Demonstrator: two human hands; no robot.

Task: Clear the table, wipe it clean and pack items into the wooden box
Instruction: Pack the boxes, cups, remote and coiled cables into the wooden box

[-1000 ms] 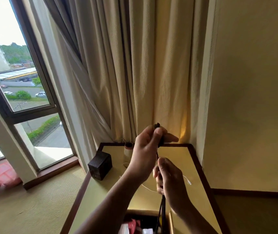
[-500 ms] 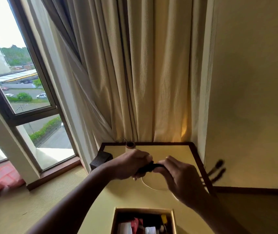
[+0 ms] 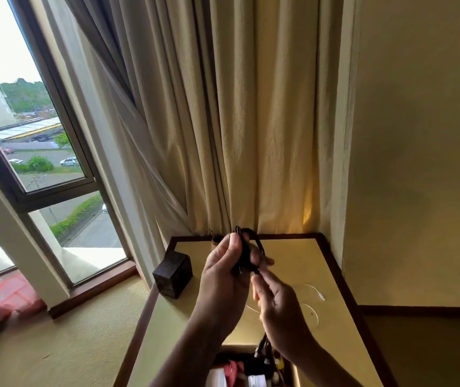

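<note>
Black cable (image 3: 245,254), mid-frame: left hand (image 3: 223,277) grips its coil, right hand (image 3: 277,303) pinches a strand, likely to bundle it for the wooden box (image 3: 233,348).

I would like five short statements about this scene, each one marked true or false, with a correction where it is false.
1. The left hand grips a looped black cable. True.
2. The dark cube lies inside the wooden box. False: it stands on the table, near the left edge.
3. A thin white cable lies on the table. True.
4. The wooden box is empty. False: several items are in it.
5. The right hand rests flat on the table. False: it is raised and holds the black cable below the left hand.
</note>
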